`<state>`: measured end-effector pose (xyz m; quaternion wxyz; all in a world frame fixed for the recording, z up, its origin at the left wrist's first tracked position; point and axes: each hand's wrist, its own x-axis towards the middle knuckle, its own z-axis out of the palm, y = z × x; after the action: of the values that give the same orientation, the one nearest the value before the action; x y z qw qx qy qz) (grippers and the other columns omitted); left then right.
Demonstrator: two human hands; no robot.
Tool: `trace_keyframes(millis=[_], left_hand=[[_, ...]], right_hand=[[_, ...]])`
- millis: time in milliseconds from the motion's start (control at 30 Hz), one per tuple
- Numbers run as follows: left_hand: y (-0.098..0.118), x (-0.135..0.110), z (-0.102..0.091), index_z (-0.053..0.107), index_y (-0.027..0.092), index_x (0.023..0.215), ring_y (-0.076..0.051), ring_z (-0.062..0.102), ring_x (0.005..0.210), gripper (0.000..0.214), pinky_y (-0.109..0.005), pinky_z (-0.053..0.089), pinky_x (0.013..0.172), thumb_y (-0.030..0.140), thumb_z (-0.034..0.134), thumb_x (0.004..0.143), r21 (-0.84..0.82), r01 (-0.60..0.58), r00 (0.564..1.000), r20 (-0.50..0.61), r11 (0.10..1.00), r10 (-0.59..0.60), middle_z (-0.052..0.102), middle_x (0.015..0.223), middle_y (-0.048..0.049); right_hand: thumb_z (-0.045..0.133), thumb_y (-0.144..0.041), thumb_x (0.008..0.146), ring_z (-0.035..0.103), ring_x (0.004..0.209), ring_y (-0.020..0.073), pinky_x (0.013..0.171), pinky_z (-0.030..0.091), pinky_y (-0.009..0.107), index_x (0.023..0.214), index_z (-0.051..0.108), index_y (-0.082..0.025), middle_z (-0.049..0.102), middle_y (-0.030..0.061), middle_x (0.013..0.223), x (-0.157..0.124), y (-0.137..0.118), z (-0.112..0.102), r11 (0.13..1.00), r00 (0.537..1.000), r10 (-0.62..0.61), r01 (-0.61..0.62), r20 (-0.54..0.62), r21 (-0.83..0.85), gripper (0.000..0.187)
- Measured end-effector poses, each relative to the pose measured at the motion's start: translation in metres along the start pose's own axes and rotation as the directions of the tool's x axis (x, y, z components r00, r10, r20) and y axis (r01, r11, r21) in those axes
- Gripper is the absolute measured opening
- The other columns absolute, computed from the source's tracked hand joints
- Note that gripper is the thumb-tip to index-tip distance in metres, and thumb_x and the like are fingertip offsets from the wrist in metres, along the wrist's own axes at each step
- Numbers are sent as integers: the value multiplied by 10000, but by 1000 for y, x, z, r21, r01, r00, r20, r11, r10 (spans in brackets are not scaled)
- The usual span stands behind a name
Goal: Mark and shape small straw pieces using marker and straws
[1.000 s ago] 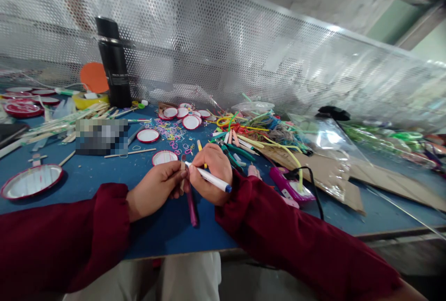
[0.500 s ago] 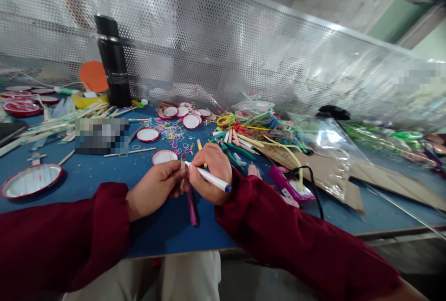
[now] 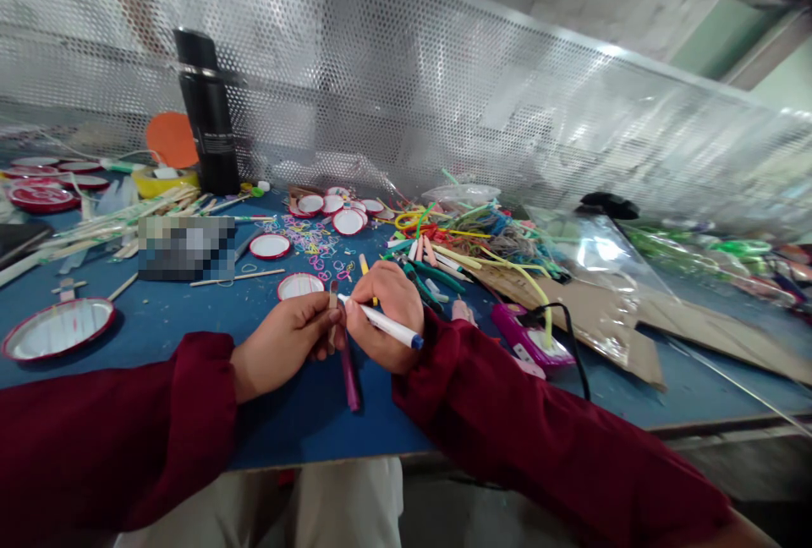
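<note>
My left hand (image 3: 288,340) pinches a small flat wooden craft stick (image 3: 333,303) upright between thumb and fingers; its top end is dark. My right hand (image 3: 385,311) is closed round a white marker (image 3: 386,324) with a blue end, held like a pen, its tip at the stick or very close to it. A purple marker-like stick (image 3: 350,379) lies below the hands, its upper part hidden by them. Just beyond my left hand is a white lid with a red rim (image 3: 300,286). A yellow pen (image 3: 364,265) shows partly behind my right hand.
Small coloured rubber bands (image 3: 317,243) and more lids (image 3: 348,221) lie ahead. A black bottle (image 3: 209,117) stands at back left, near wooden sticks (image 3: 168,203). Pipe cleaners (image 3: 501,235), a purple power strip (image 3: 529,337) and cardboard (image 3: 589,311) are on the right. Perforated metal (image 3: 393,66) closes the back.
Hardly anything differs. Both hands keep their grip and place, and the marker stays by the stick; the whole view has shifted very slightly.
</note>
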<state>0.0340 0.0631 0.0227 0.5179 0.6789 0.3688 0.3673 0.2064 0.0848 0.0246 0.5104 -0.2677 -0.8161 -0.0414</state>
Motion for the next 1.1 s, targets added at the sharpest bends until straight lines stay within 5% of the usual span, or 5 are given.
trace_keyframes(millis=[1100], left_hand=[[0, 0, 0, 546, 169, 721, -88, 502, 519, 393, -215, 439, 515, 515, 529, 907, -9, 9, 1000, 4, 1000, -9, 576, 643, 13]], right_hand=[[550, -229, 827, 543, 634, 161, 751, 484, 368, 711, 466, -238, 569, -17, 635, 0, -1, -1, 1000, 1000, 10, -10, -1, -4, 143]])
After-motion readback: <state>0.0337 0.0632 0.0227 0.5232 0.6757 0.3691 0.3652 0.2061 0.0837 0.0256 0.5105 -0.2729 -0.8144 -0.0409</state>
